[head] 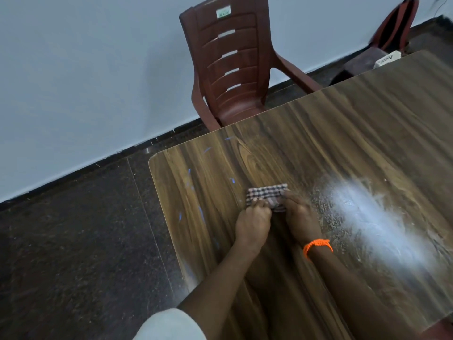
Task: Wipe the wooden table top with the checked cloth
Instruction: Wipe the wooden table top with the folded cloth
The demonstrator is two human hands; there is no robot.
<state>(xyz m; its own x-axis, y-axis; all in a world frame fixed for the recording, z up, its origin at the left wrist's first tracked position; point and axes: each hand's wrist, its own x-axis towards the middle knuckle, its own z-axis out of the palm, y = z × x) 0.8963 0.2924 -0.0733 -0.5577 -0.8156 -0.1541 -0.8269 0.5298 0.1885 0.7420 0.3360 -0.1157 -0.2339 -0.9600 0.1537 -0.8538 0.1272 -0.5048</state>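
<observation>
Both the left hand (253, 223) and right hand (300, 220) grip the folded cloth (267, 196) mid-frame on the worktop (343, 143), near its left edge, bare wood beyond.

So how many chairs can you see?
2. One chair stands at the table's far edge, near the left corner. A second chair is at the top right, mostly cut off. Others may be out of view.
</observation>
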